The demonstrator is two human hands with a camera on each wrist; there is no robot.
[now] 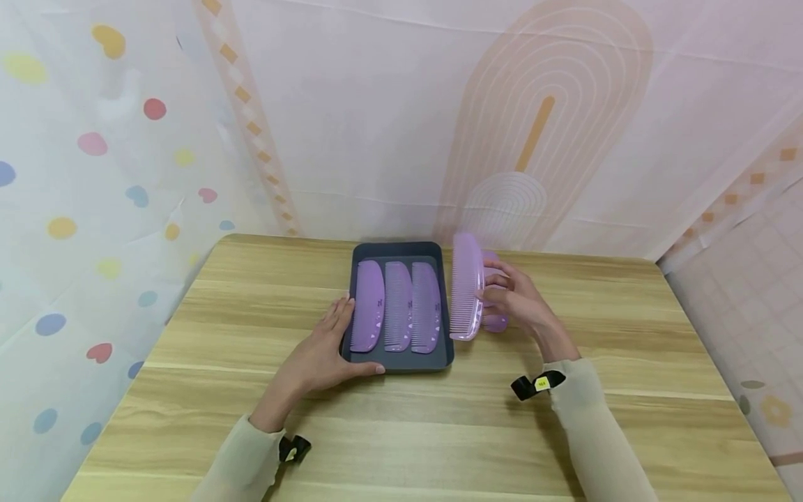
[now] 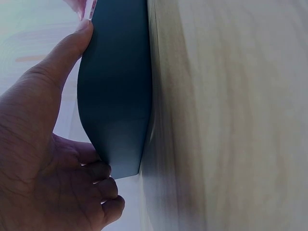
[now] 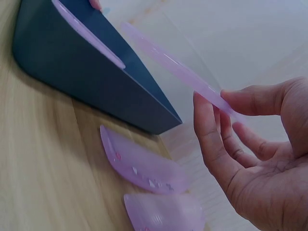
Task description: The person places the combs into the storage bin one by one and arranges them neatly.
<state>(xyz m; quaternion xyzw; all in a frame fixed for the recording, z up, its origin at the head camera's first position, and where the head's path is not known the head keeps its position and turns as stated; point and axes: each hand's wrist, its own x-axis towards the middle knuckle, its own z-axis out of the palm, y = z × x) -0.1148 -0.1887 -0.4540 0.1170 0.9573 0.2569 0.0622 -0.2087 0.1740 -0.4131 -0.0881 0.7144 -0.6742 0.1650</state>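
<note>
My left hand [image 1: 320, 352] holds the near left corner of a dark grey-blue tray [image 1: 401, 362], thumb on the near rim and fingers along the left wall. Inside lie three purple combs [image 1: 368, 307], side by side with teeth to the left. My right hand [image 1: 517, 300] pinches another purple comb [image 1: 467, 286] between thumb and fingers, lifted just right of the tray. The right wrist view shows that held comb [image 3: 168, 62] edge-on. Below it on the table lie two more combs, a nearer one [image 3: 166, 214] and one beside the tray [image 3: 144, 166]; the right hand partly hides them in the head view.
The wooden table [image 1: 439, 432] carries the tray near its back edge. A patterned cloth [image 1: 376, 118] hangs directly behind the table and along both sides. Black straps with small devices sit on both wrists.
</note>
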